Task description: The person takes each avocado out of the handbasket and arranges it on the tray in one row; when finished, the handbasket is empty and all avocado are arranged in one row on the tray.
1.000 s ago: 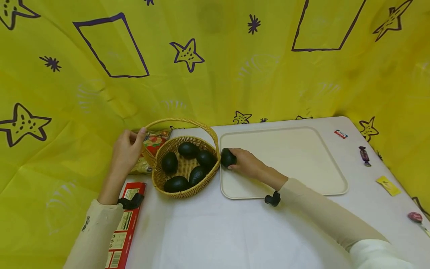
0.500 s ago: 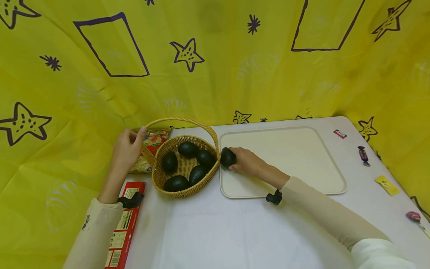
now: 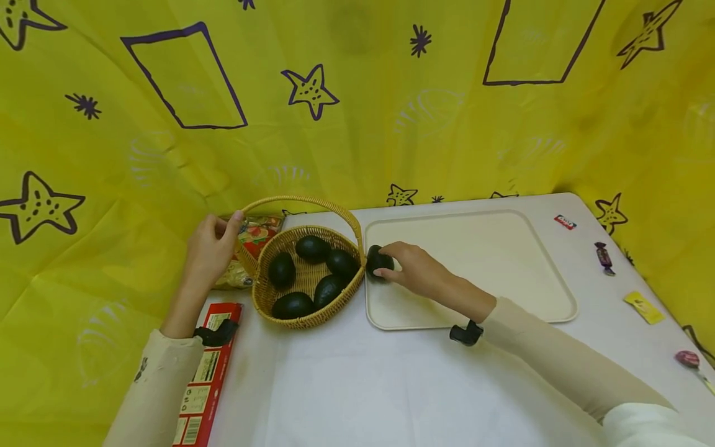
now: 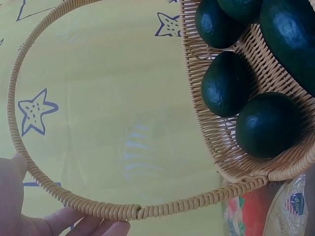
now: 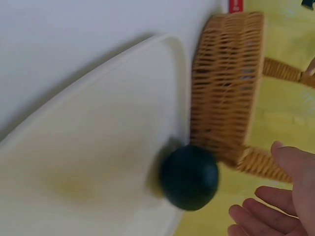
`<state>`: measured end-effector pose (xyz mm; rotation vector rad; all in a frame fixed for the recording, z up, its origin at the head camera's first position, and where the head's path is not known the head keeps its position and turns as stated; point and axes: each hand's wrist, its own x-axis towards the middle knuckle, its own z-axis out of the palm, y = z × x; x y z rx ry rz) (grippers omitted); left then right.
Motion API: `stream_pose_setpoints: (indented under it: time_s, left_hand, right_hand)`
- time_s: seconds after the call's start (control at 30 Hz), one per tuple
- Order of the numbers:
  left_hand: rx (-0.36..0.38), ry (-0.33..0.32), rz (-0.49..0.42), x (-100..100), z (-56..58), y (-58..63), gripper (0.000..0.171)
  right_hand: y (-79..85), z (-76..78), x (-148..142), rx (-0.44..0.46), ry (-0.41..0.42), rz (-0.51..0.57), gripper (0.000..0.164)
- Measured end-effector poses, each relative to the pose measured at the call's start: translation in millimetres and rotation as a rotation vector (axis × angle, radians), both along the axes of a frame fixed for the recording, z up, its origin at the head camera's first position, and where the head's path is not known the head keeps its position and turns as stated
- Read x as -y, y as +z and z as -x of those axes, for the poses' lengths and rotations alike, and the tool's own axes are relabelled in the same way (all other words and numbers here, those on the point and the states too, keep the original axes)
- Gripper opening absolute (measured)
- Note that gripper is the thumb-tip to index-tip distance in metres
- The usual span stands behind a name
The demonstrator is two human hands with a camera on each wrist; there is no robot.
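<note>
A wicker basket (image 3: 306, 322) stands left of the middle in the head view, with several dark green avocados (image 3: 293, 306) inside. My left hand (image 3: 210, 249) grips the left side of its arched handle (image 4: 101, 210) between thumb and fingers. One more avocado (image 5: 189, 177) lies on the cream tray (image 3: 475, 261), at the left edge beside the basket. My right hand (image 3: 419, 270) is spread around that avocado in the head view. In the right wrist view its thumb and fingers are parted, with a gap between them and the avocado.
Behind the basket lie food packets (image 3: 259, 234). A long red box (image 3: 209, 379) lies under my left forearm. Along the table's right side are a small red wrapper (image 3: 565, 222), a purple wrapped candy (image 3: 604, 258), a yellow packet (image 3: 644, 307) and a lollipop (image 3: 688, 359).
My right hand has loosened its grip on the avocado at the tray's left edge and drawn back slightly to the right. The left hand and basket have stayed in place.
</note>
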<state>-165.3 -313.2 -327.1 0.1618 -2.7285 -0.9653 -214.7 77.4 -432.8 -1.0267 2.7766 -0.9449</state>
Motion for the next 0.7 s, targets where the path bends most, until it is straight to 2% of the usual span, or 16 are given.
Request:
stream_pose_setpoints:
  time_s: [0.17,0.37,0.5,0.7]
  left_hand:
    - [0.01,-0.002,0.002,0.9,0.1,-0.1,0.07]
    - [0.01,-0.011,0.002,0.0,-0.5,0.0,0.072]
    - [0.024,-0.017,0.004,0.0,-1.2,-0.5,0.073]
    - [0.03,-0.011,-0.005,1.5,-1.1,0.7,0.075]
  right_hand:
    - [18.5,-16.3,12.9,-0.005,0.067,0.001,0.046]
    - [29.1,-28.5,34.7,0.009,0.135,0.002,0.046]
    - [32.3,-29.4,52.9,0.019,0.169,-0.017,0.049]
    - [39.2,-20.5,88.1,0.091,0.191,-0.092,0.061]
